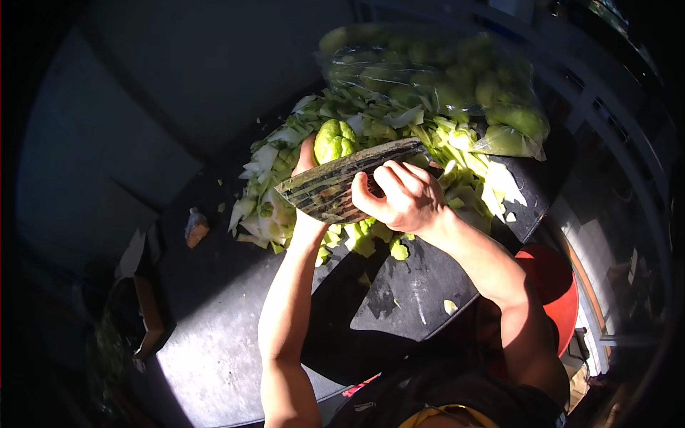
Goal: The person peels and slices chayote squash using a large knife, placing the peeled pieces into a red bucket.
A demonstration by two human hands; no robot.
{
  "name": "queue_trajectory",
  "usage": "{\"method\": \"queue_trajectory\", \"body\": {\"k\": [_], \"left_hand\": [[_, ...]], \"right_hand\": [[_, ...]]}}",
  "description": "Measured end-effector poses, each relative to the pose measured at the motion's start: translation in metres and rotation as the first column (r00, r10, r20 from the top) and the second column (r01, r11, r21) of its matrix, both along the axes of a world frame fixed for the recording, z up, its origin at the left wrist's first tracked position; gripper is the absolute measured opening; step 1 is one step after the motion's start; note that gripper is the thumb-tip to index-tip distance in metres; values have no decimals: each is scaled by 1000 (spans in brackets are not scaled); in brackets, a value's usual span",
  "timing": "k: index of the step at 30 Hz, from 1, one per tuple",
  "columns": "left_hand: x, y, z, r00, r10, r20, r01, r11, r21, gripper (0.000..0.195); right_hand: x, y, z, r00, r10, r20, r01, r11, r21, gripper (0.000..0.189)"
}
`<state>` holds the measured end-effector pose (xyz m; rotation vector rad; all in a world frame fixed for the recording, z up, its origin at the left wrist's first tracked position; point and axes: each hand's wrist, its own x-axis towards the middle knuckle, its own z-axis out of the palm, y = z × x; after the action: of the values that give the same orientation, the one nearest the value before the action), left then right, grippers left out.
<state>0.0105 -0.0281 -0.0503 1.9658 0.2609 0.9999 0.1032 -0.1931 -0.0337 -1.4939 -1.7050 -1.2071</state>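
Observation:
My right hand (409, 195) grips a broad cleaver (332, 195), its wide blade wet and stained with bits of green. Behind the blade, my left hand (305, 156) holds a pale green chayote (335, 140); a digit shows along its left side, and most of that hand is hidden by the blade. The chayote sits just beyond the blade's upper edge, and I cannot tell whether they touch. Beneath and around both hands spreads a heap of chopped pale green and white vegetable pieces (267, 160). A few cut bits (398, 249) lie nearer to me.
A clear plastic bag (428, 69) full of chayotes rests behind the heap. On the dark table (214, 342), a rough stone-like lump (197, 229) lies to the left. A cardboard box edge (149, 310) is farther left. A red round stool (556, 299) stands off the right side.

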Motion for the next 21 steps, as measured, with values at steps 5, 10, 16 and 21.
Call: {"method": "queue_trajectory", "body": {"k": [5, 10, 16, 21], "left_hand": [[-9, -9, 13, 1000, 31, -2, -30, 998, 63, 63], [-18, -31, 43, 978, 90, -188, -86, 996, 29, 70], [-20, -36, 49, 988, 64, -138, -58, 997, 49, 73], [-18, -20, 46, 990, -84, -110, 72, 991, -112, 84]], "right_hand": [[-5, 0, 1, 1000, 9, 9, -9, 1000, 4, 18], [40, 11, -10, 976, -158, -150, 147, 986, -81, 17], [58, -7, -6, 840, -321, -437, 274, 947, -169, 29], [55, -14, -3, 842, -245, -481, 216, 970, -116, 34]]}}
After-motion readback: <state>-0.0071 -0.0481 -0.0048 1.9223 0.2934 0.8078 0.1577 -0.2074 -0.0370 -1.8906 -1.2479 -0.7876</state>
